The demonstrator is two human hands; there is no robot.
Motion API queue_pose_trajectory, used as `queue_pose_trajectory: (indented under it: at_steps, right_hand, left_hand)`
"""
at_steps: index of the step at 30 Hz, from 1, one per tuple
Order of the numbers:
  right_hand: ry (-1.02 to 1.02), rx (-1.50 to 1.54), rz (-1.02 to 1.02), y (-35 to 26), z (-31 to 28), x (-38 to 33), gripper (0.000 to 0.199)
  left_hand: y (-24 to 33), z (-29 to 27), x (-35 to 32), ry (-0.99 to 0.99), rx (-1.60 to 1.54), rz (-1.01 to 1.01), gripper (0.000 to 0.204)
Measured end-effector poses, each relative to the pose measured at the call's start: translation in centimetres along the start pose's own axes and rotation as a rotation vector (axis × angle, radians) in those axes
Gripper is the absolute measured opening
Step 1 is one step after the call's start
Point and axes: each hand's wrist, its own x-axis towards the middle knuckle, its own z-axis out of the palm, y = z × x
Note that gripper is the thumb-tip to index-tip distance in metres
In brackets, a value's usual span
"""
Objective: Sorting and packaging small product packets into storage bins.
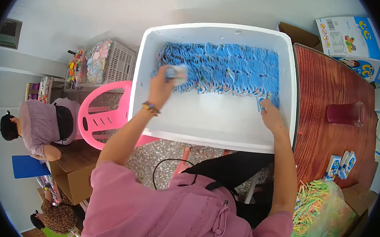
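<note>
Dark red wooden bench [329, 141] at right carries a red plastic cup [346, 113], small blue-and-white boxes [340, 165], a clear bag of coloured sticks [320, 215] and printed cartons [350, 37] at its far end; white foam box [216, 124] beside it.

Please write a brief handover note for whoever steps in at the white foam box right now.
Left hand: raised over the white foam box, gripping a small blue-and-white packet.
Right hand: resting at the right end of the packet rows, fingertips touching them.
Done: blue packets stand in rows across the far half of the box.
Left: the near half is bare; more small boxes lie on the wooden table.
</note>
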Motion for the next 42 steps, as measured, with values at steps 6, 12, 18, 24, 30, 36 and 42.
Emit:
queue_pose_trajectory:
  at_steps: [6, 12, 18, 24, 30, 36, 42]
  right_hand:
    - [-0.131, -0.227, -0.266, -11.2, 0.1, 0.7, 0.02]
    - [0.084, -0.369, -0.942, -26.6, 11.0, 9.3, 0.021]
    - [0.105, -0.457, -0.927, -31.4, 16.9, 14.4, 0.021]
    - [-0.052, -0.681, -0.832, -31.4, 18.4, 17.2, 0.025]
    - [-0.023, -0.638, -0.791, -27.7, 18.9, 17.8, 0.036]
    - [0.008, -0.556, -0.785, -25.8, 19.6, 18.0, 0.036]
    - [-0.08, -0.539, -0.721, -26.0, 19.3, 17.9, 0.037]
  left_hand:
    - [-3.1, -6.6, 3.6, 0.193, 0.148, -0.017, 0.041]
    - [-4.6, -6.5, 5.7, 0.285, 0.188, 0.033, 0.039]
    - [-6.5, -5.4, 4.7, 0.417, 0.137, 0.049, 0.041]
    - [-6.1, -4.7, 5.3, 0.315, 0.136, 0.095, 0.046]
    - [-6.4, -4.6, 5.6, 0.258, 0.227, 0.132, 0.049]
    - [-6.4, -1.8, 7.1, -0.047, 0.544, 0.067, 0.034]
    - [-8.4, 1.1, 9.0, -0.155, 0.64, -0.005, 0.02]
